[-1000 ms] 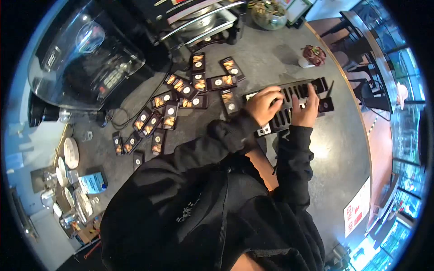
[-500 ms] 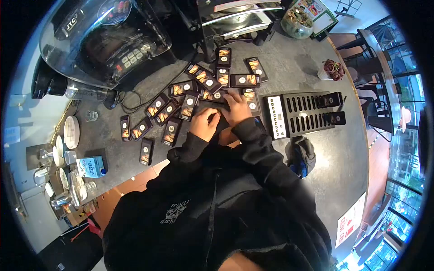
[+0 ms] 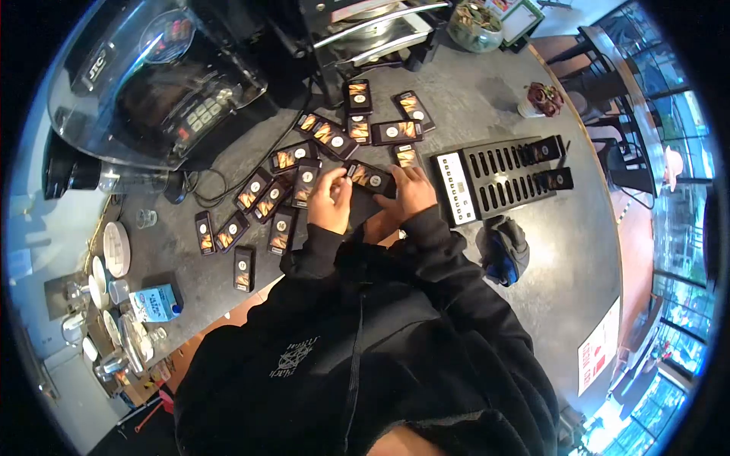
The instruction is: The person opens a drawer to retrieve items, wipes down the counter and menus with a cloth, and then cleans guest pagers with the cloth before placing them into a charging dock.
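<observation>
We see a mottled grey counter [image 3: 464, 99], mostly matt, shining at right. Our black top [image 3: 441, 334] is matt cloth. The blocks [image 3: 369, 176] and slotted rack [image 3: 502, 178] look like smooth dark plastic; the far-left cover [image 3: 152, 83] is clear, glossy plastic.

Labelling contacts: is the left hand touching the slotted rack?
Apart. In the head view, the right hand sits between the left hand and the slotted rack.
</observation>
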